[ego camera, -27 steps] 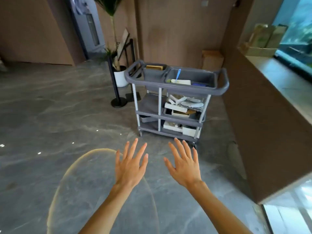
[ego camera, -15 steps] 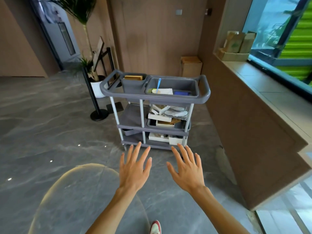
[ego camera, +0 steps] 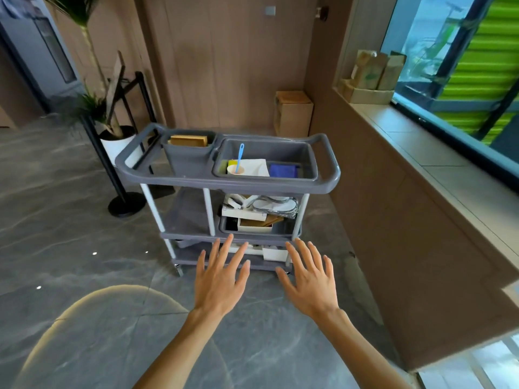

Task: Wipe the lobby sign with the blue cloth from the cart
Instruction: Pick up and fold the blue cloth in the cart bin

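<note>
A grey three-shelf cart (ego camera: 328, 175) stands on the floor ahead of me. In its top tray lies the folded blue cloth (ego camera: 283, 170), at the right end beside white paper and a cup with a blue utensil. The lobby sign (ego camera: 115, 81) is a tilted board on a black stand, left of the cart by a potted plant. My left hand (ego camera: 220, 279) and my right hand (ego camera: 310, 277) are held out flat with fingers spread, empty, in front of the cart's lower shelves and not touching it.
A black stanchion post (ego camera: 123, 204) stands left of the cart. A cardboard box (ego camera: 293, 113) sits against the wall behind it. A long counter (ego camera: 421, 175) with paper bags runs along the right. Lower cart shelves hold boxes and plates.
I have moved closer to the cart, which now looks larger and nearer. Both hands stay spread and empty in front of me.
</note>
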{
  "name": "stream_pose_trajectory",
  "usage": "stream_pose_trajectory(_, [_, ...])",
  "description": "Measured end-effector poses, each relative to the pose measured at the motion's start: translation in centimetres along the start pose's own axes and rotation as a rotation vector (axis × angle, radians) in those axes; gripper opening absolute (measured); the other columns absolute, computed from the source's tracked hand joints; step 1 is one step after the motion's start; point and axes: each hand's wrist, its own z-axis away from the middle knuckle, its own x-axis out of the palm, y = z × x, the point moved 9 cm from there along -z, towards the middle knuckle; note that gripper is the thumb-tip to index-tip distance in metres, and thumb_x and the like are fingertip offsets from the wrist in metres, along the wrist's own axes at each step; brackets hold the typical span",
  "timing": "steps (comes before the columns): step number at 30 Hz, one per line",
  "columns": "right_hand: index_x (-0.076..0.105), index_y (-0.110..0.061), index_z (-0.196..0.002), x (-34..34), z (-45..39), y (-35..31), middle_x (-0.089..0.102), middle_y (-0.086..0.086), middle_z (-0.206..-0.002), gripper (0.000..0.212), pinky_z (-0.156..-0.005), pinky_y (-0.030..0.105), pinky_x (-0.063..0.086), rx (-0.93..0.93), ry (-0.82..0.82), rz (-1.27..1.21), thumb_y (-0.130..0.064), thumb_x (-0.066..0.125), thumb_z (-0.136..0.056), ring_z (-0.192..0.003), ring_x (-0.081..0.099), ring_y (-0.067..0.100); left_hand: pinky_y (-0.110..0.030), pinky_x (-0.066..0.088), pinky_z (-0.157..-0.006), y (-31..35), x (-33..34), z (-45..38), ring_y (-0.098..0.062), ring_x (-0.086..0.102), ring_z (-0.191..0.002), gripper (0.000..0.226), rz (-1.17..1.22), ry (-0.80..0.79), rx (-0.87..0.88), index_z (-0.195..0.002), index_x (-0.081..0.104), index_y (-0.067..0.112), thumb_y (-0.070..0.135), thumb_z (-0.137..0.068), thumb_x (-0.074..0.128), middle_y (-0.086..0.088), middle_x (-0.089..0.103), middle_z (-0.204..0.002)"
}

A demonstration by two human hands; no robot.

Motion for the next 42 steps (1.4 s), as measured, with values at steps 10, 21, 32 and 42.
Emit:
stream_pose_trajectory(10, [0.012,-0.044,-0.156,0.8,-11.4,4.1,0.012,-0.014,-0.168,0.070,-0.124,0.051,0.012,0.028,0.033,0.005,-0.075,0.013,-0.093,-0.156,0.007,0.017,-0.052,0.017,-0.121,1.1,3.8,-12.2,-0.020,0.012,-0.155,0.057,-0.005,-0.033,0.042,-0.154,0.029,0.045,0.059,-0.100,0.016,0.007,0.014,-0.168])
stream_pose_trajectory(21, [0.012,-0.042,-0.157,1.4,-29.5,12.4,0.008,-0.013,-0.169,0.072,-0.124,0.049,0.011,-0.033,0.007,-0.014,-0.074,0.014,-0.092,-0.157,0.004,0.017,-0.050,0.015,-0.122,5.2,9.3,-29.0,-0.020,0.012,-0.155,0.065,-0.008,-0.050,-0.025,-0.155,0.026,0.046,0.064,-0.096,0.004,0.007,0.016,-0.167])
stream_pose_trajectory(32, [0.006,-0.043,-0.157,2.5,-42.7,19.1,0.004,-0.014,-0.169,0.067,-0.125,0.047,0.007,-0.077,-0.082,-0.026,-0.070,0.012,-0.096,-0.157,-0.001,0.016,-0.049,0.021,-0.122,7.3,13.4,-42.9,-0.019,0.010,-0.155,0.058,-0.037,-0.077,-0.018,-0.155,0.026,0.045,0.060,-0.100,0.019,0.007,0.016,-0.168])
stream_pose_trajectory(42, [0.017,-0.037,-0.157,6.5,-55.0,18.5,0.020,-0.013,-0.166,0.061,-0.122,0.041,0.023,-0.057,-0.094,-0.081,-0.060,0.024,-0.101,-0.155,0.015,0.013,-0.047,0.016,-0.121,4.6,19.7,-54.6,-0.019,0.016,-0.154,0.056,0.033,-0.134,0.027,-0.153,0.031,0.046,0.056,-0.098,0.029,0.009,0.019,-0.167])
